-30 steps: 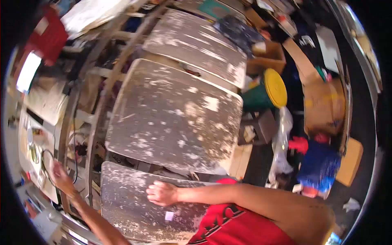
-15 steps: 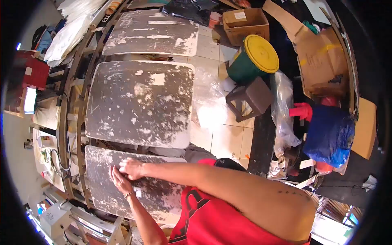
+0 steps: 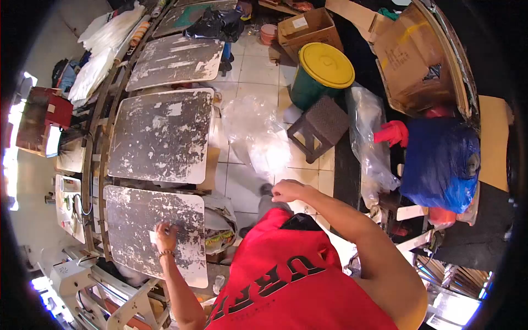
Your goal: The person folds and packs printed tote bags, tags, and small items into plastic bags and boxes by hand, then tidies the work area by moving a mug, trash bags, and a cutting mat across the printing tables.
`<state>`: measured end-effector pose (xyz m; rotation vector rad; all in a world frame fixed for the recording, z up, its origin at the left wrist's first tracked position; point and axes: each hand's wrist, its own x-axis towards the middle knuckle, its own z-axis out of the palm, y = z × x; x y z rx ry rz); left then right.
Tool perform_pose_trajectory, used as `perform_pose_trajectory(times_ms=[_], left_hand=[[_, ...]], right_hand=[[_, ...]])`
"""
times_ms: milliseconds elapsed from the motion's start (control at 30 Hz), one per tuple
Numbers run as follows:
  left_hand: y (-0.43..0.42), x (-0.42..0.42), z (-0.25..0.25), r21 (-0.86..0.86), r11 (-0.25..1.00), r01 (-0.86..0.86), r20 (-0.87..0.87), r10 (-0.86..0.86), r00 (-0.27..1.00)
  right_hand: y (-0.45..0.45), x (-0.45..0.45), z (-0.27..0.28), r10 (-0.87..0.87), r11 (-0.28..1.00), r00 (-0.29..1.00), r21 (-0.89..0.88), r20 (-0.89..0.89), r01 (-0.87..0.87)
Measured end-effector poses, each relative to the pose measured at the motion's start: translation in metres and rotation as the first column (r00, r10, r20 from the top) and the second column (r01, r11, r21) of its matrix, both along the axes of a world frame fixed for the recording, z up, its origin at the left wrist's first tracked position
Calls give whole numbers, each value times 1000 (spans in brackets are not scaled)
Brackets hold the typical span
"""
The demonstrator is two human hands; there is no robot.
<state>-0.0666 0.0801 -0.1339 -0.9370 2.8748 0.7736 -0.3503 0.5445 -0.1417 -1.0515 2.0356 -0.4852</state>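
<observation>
My left hand (image 3: 165,237) is low over the nearest worn board (image 3: 129,206), its fingers bent and drawn together. A small pale patch shows at its edge; I cannot tell whether it is a held piece or bare board. A bracelet circles that wrist. Out in front of my red shirt, my right hand (image 3: 288,191) is closed above the tiled floor, apart from the boards. Whatever may be inside its curled fingers is hidden. Flaking dark coating covers the nearest board and the middle board (image 3: 157,137) beyond it.
Another worn board (image 3: 173,58) lies farther off, with a black plastic bag (image 3: 217,25) behind it. Right of the boards are clear plastic sheeting (image 3: 253,126), a dark stool (image 3: 322,126), a yellow-lidded bin (image 3: 327,66) and a cardboard box (image 3: 311,33). A white machine (image 3: 71,280) stands at lower left.
My hands were together over the nearest board. The right has swung away to the right, over the floor, while the left stays over the board. The view has shifted with my head.
</observation>
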Motion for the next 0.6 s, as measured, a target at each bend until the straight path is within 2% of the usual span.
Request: perform_pose_trajectory(times_ms=[67, 100, 167, 200, 233, 300, 333, 367, 400, 433, 467, 500, 533, 567, 600], left_hand=[[46, -3, 19, 10, 996, -88, -42, 88, 995], [66, -7, 29, 18, 991, -134, -64, 135, 989], [92, -11, 39, 127, 984, -123, 120, 108, 987], [108, -13, 39, 186, 974, -126, 204, 87, 975], [124, -6, 22, 522, 821, -232, 127, 194, 973], [166, -5, 2, 688, 555, -467, 347, 313, 884], [184, -1, -9, 769, 343, -539, 427, 352, 833], [198, 7, -35, 807, 114, -579, 507, 369, 779], [219, 12, -53, 805, 5, -593, 551, 364, 751], [242, 14, -67, 796, -9, -605, 569, 352, 743], [264, 15, -81, 787, 3, -617, 581, 335, 742], [283, 15, -89, 779, 63, -624, 577, 318, 753], [299, 14, -97, 768, 141, -624, 568, 299, 767], [311, 9, -104, 753, 213, -622, 565, 277, 778], [321, 3, -111, 737, 284, -613, 559, 255, 789]], right_hand=[[11, -19, 33, -86, 995, 994, -35, 68, 89], [11, -29, 56, -113, 987, 974, -92, 197, 133], [13, -44, 105, -134, 957, 882, -171, 451, 233], [17, -53, 134, -18, 950, 849, -256, 528, 180], [24, -64, 166, 100, 931, 801, -339, 591, 133], [46, -83, 240, 308, 877, 725, -479, 616, 34], [53, -93, 267, 567, 698, 644, -715, 514, -44], [61, -106, 294, 767, 449, 545, -890, 338, -80], [75, -116, 324, 793, 393, 545, -912, 272, -116], [90, -125, 351, 815, 340, 541, -927, 208, -155], [96, -131, 368, 849, 44, 527, -999, 25, -23], [98, -128, 380, 830, -156, 557, -971, -31, 178], [99, -125, 391, 782, -363, 617, -869, -89, 335], [101, -104, 399, 742, -467, 671, -716, 2, 518], [104, -104, 400, 757, -494, 653, -644, 12, 585]])
